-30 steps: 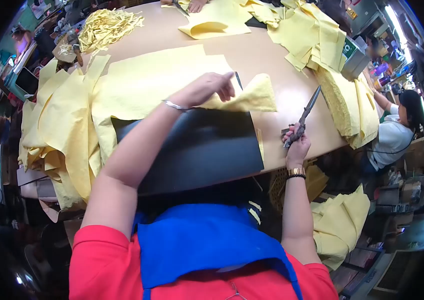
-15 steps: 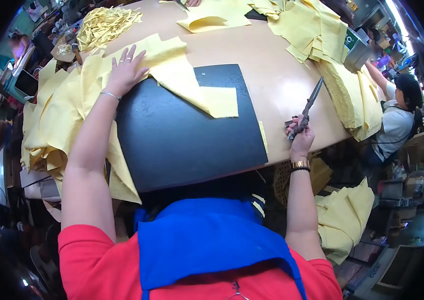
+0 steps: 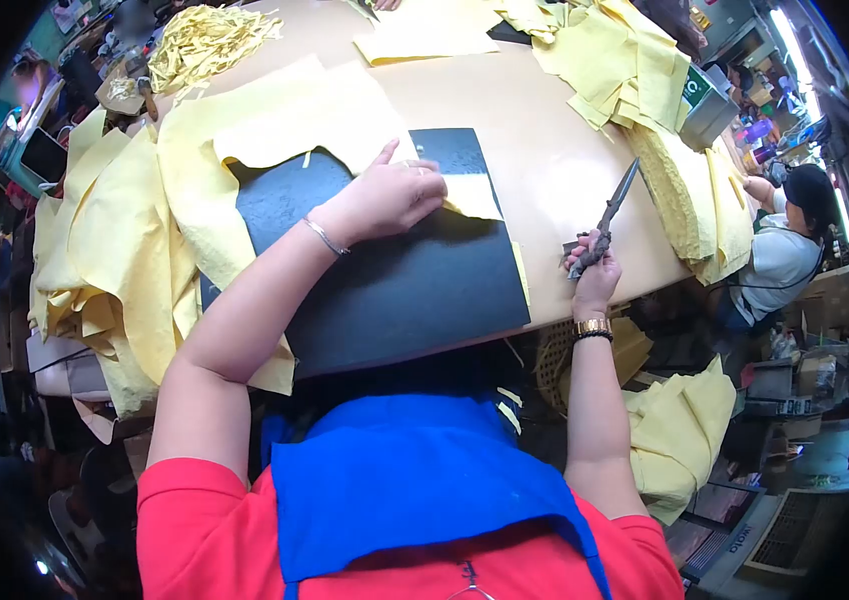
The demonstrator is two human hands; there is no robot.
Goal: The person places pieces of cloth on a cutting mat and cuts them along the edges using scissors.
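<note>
We clenched scissors (image 3: 613, 206) in our right hand (image 3: 597, 278); our left hand (image 3: 390, 197), apart, curled at the cloth (image 3: 473, 194) — grip unclear — where a leftward swing could have snagged it.

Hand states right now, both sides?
Left hand: fingers curled at the yellow fabric piece on the black mat; whether it grips cannot be told.
Right hand: closed, holding dark scissors.
</note>
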